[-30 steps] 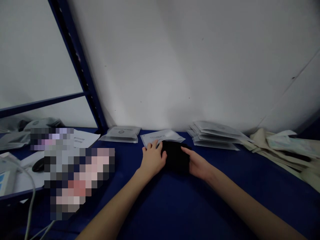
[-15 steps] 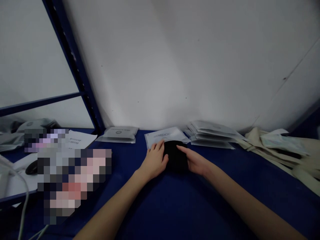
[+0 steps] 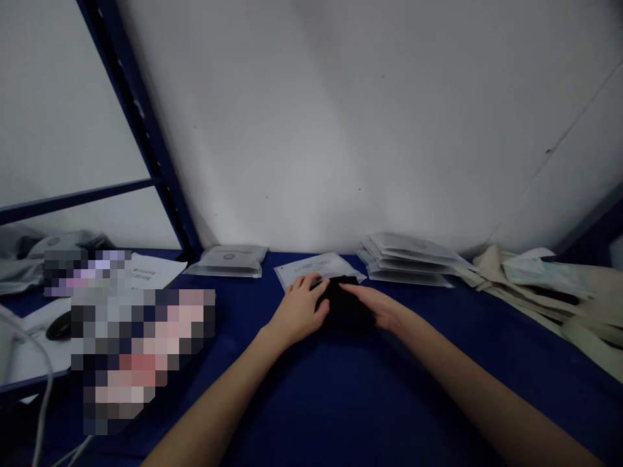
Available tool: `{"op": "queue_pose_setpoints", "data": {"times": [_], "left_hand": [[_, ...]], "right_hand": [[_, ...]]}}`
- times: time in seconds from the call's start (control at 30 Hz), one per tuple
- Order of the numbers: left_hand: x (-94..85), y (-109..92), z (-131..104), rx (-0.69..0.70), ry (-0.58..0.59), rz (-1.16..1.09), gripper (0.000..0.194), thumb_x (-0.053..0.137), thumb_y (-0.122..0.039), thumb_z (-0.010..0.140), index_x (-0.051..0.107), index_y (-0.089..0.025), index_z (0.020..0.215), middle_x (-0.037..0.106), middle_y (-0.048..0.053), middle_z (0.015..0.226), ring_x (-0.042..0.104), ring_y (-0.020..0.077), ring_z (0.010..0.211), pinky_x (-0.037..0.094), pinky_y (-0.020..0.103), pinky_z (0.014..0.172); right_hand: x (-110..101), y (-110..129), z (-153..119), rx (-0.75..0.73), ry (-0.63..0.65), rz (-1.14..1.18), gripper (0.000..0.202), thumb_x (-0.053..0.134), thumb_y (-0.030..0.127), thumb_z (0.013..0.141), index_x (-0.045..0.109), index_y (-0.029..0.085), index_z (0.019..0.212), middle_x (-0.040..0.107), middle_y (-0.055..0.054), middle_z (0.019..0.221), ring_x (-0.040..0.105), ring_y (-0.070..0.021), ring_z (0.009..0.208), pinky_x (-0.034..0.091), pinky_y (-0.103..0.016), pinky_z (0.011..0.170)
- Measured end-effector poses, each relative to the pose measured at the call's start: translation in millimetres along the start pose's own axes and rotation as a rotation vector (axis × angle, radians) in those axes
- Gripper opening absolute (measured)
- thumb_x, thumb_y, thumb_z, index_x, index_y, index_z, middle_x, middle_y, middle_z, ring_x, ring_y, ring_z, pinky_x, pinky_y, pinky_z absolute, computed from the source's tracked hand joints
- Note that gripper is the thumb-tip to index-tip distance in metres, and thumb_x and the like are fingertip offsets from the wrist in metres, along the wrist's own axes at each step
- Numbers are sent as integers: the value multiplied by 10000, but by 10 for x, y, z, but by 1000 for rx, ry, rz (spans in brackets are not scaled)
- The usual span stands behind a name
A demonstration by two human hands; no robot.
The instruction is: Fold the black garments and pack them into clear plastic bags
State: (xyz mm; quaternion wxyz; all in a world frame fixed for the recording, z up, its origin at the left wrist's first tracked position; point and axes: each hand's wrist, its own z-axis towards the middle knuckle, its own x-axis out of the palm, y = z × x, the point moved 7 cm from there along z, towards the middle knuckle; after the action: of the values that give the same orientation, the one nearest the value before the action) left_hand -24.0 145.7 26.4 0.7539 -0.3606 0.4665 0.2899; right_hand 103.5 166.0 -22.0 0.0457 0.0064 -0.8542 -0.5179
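Note:
A black, soft-looking item (image 3: 346,308) lies on the blue table (image 3: 311,395) between my two hands. My left hand (image 3: 300,310) rests at its left side, thumb on its edge and fingers bent over its far left corner. From the right, my right hand (image 3: 377,303) holds the item, with the index finger stretched along its top and the other fingers hidden. A flat white printed plastic bag (image 3: 321,264) lies just behind the item, partly covered by it and by my left fingers.
Several frosted bags (image 3: 411,259) are stacked behind on the right; another frosted bag (image 3: 228,259) sits back left. Beige fabric (image 3: 525,285) lies far right. At left are papers (image 3: 150,272), a black mouse (image 3: 59,325), a white cable (image 3: 46,389) and a blue frame (image 3: 156,143).
The black item looks lower and more bunched, its right side spread further right. My right hand has shifted slightly right and flattened over it. My left fingers have curled a little more.

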Motion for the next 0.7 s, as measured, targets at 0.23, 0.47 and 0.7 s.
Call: {"op": "queue_pose_setpoints", "data": {"times": [0.23,0.47,0.7], "left_hand": [[46,-3,-2,-69,64,61,420,314,-305,888,474,-147,1243,435,85,1340,395,262,1181,390,434,953],[74,41,-21,-90,39,105,400,315,-277,875,479,-140,1213,419,108,1345,400,276,1177,411,454,924],[165,83,-8,-38,91,86,431,270,-166,860,420,-141,1264,293,73,1456,240,262,1314,324,489,1014]], "right_hand": [[-125,157,2,-151,-54,-166,241,528,335,841,602,164,994,687,-67,807,639,-167,720,499,-276,663],[-339,476,-352,-526,-515,-786,131,641,226,716,664,207,843,675,-73,797,613,-284,868,407,-438,882],[66,242,-370,-675,-197,-860,282,604,248,751,665,187,1020,609,-120,1167,513,-318,1134,317,-448,1015]]}}
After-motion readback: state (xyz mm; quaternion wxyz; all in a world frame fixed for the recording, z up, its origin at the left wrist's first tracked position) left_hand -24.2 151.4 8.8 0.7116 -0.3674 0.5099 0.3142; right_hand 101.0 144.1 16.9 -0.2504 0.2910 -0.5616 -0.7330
